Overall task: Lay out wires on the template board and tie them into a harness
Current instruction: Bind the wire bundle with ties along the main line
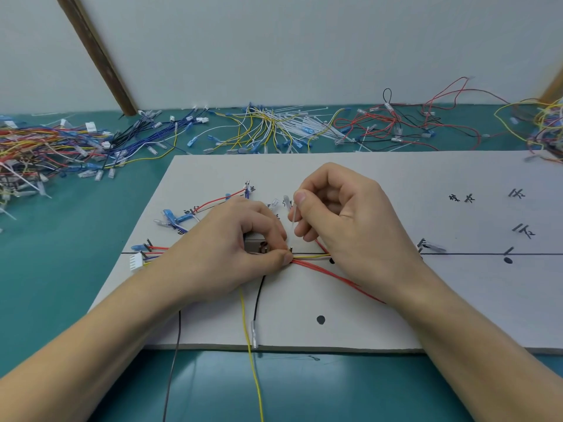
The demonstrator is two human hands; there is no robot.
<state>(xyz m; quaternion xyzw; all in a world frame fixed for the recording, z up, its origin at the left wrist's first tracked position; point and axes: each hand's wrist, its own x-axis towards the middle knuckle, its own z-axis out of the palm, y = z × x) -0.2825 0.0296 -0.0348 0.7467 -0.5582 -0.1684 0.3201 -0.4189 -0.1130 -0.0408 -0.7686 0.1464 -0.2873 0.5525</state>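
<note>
On the template board: white template board lies flat on a teal bench, with a black line drawn across it, black dots and handwritten marks.
Left hand: left hand rests on the board near its middle; thumb and forefinger are pinched together on the wire bundle just where it crosses the drawn line.
Right hand: right hand hovers just right of the left hand, fingers curled, thumb and forefinger pinching a thin clear cable tie that points down toward the bundle.
Wire bundle: red, yellow and pale wires run along the line; the red strands fan out rightward and pass under the right wrist.
Left end: white connector sits at the board's left edge, coloured wires leading from it toward the left hand.
Branches: yellow wire and black wire drop from the left hand toward the near edge; the yellow one runs off the board.
Upper left branch: red wire leads up to a terminal; blue-sleeved terminals lie beside it.
Far bench: loose stock wires heaped at left; white cable ties with yellow leads at centre; red and black leads at right.
</note>
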